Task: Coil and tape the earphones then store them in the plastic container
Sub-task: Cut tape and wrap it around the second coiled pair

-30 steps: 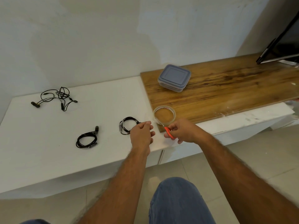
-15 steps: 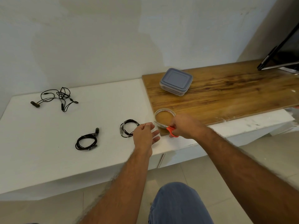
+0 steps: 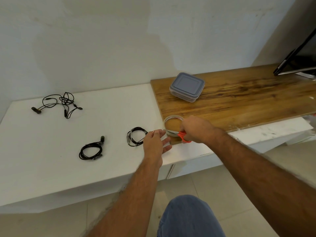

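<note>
A coiled black earphone [image 3: 136, 136] lies on the white counter [image 3: 102, 117], just left of my left hand [image 3: 155, 142], whose fingers stretch out towards the tape roll. A clear tape roll [image 3: 172, 119] sits on the corner of the wooden board [image 3: 239, 100]. My right hand [image 3: 196, 129] grips red-handled scissors [image 3: 184, 136], blades pointing left over the roll's near rim, close to my left fingertips. Another coiled earphone [image 3: 91, 149] lies further left. A loose tangled earphone [image 3: 59, 104] is at the far left. The plastic container [image 3: 187, 87] stands on the board, lid on.
A dark screen [image 3: 301, 60] leans at the far right of the wooden board. The wall runs close behind the counter. My knee in jeans [image 3: 188, 216] is below the counter's front edge, over a tiled floor.
My left hand has uncurled from a closed pinch to outstretched fingers. My right hand with the scissors has moved forward to the tape roll.
</note>
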`<state>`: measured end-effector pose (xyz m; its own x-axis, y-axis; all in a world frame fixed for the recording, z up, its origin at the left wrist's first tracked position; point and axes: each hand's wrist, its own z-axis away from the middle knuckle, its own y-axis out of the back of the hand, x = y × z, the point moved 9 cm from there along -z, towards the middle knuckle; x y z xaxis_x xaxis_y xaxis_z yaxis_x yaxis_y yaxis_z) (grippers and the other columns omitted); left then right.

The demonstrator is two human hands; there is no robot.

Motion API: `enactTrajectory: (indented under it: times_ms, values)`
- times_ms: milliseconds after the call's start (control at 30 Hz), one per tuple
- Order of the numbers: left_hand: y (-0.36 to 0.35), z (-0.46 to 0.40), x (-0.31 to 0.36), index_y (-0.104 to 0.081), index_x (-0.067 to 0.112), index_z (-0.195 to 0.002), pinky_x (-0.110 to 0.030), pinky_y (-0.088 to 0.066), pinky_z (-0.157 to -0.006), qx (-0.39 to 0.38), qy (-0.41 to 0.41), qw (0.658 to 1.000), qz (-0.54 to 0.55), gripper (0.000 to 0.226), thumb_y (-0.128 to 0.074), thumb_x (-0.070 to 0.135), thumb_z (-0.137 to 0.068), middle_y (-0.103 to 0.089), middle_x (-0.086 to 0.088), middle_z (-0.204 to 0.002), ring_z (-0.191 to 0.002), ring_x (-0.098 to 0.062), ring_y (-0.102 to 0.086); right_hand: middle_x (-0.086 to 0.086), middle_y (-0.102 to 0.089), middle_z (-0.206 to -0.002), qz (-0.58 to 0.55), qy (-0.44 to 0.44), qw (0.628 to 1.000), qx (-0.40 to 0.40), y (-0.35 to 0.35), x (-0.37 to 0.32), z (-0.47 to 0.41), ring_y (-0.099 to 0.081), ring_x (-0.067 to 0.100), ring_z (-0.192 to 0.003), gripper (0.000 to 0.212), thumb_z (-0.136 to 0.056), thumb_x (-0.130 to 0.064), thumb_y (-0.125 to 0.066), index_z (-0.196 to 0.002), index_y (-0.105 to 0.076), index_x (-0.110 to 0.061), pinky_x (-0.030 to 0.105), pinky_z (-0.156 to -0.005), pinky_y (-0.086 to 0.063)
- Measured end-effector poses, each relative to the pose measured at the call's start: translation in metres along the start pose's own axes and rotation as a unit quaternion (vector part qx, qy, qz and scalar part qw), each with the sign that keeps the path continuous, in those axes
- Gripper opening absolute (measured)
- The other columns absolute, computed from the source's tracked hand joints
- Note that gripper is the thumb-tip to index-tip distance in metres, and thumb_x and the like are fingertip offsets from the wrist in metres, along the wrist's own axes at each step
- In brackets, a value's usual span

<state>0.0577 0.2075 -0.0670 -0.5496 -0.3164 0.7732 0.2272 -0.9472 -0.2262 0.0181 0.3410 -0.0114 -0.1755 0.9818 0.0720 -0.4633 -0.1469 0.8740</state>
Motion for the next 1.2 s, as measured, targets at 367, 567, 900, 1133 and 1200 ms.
enactTrajectory:
  times_ms: [367,567,900,1133,1200]
  values:
    - [0.0,0.002,-0.006,-0.059,0.013,-0.106,-0.036,-0.06,-0.067,-0.002,0.029,0.998,0.055,0.016,-0.044,0.017,-0.103,-0.069,-0.005,-0.111,-0.095,-0.026,-0.071,0.0,-0.044,-0.068,0.089,0.005,0.996,0.01,0.012,-0.007,-0.007,-0.051,0.017,-0.076,0.005,-0.093,-0.02,-0.061,-0.092,-0.064,-0.015,0.029,-0.069,-0.045]
    - [0.001,0.003,-0.006,-0.059,0.013,-0.107,-0.035,-0.061,-0.067,-0.003,0.033,0.998,0.056,0.016,-0.045,0.018,-0.102,-0.069,-0.004,-0.111,-0.094,-0.025,-0.071,0.006,-0.06,-0.098,0.107,-0.003,0.994,-0.016,0.005,-0.007,-0.013,-0.057,0.021,-0.09,0.021,-0.096,-0.019,-0.057,-0.114,-0.064,-0.011,0.03,-0.074,-0.045]
    - [0.006,0.009,-0.004,-0.06,0.012,-0.11,-0.034,-0.06,-0.065,-0.003,0.04,0.996,0.079,0.016,-0.047,0.016,-0.101,-0.067,-0.007,-0.114,-0.095,-0.026,-0.07,0.005,-0.045,-0.096,0.112,-0.005,0.994,0.008,0.008,-0.007,-0.013,-0.048,0.019,-0.084,0.026,-0.097,-0.027,-0.057,-0.119,-0.064,-0.015,0.031,-0.073,-0.046]
    - [0.02,0.017,0.009,-0.061,0.012,-0.112,-0.036,-0.061,-0.072,0.002,-0.001,0.999,0.035,0.018,-0.048,0.021,-0.102,-0.067,-0.006,-0.114,-0.095,-0.024,-0.071,0.006,-0.056,-0.11,0.114,0.0,0.993,0.009,0.006,-0.006,-0.006,-0.052,0.018,-0.089,0.024,-0.096,-0.023,-0.059,-0.119,-0.063,-0.018,0.03,-0.077,-0.049]
    - [0.025,0.021,0.018,-0.061,0.014,-0.109,-0.034,-0.06,-0.07,-0.003,-0.015,1.0,0.02,0.018,-0.047,0.023,-0.102,-0.067,-0.005,-0.113,-0.094,-0.023,-0.071,0.005,-0.059,-0.11,0.066,-0.004,0.997,0.035,0.009,0.0,-0.005,-0.058,0.019,-0.093,0.025,-0.094,-0.021,-0.059,-0.119,-0.063,-0.022,0.032,-0.08,-0.053]
